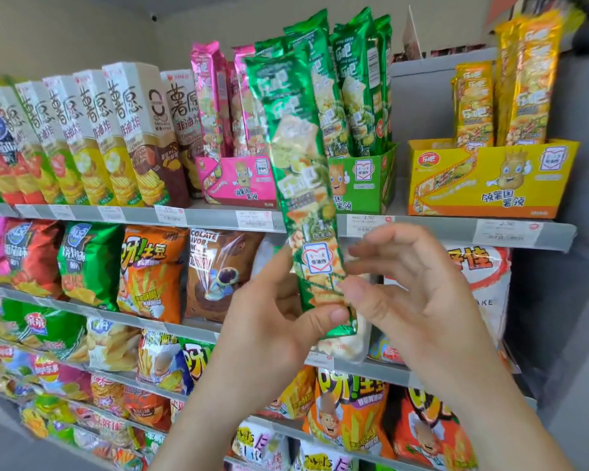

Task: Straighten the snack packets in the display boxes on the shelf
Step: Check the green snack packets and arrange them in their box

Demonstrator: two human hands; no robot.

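**Green packet held out from the shelf**

A long green snack packet stands nearly upright at centre frame, its top tipped slightly left, held in front of the shelf. The left hand grips its bottom end, thumb across the front. The right hand sits at the packet's lower right edge, thumb touching it and fingers loosely curled; whether it truly grasps cannot be told. Behind the packet, matching green packets stand in a green display box. A pink display box sits just to its left and a yellow display box at right, apart from it.
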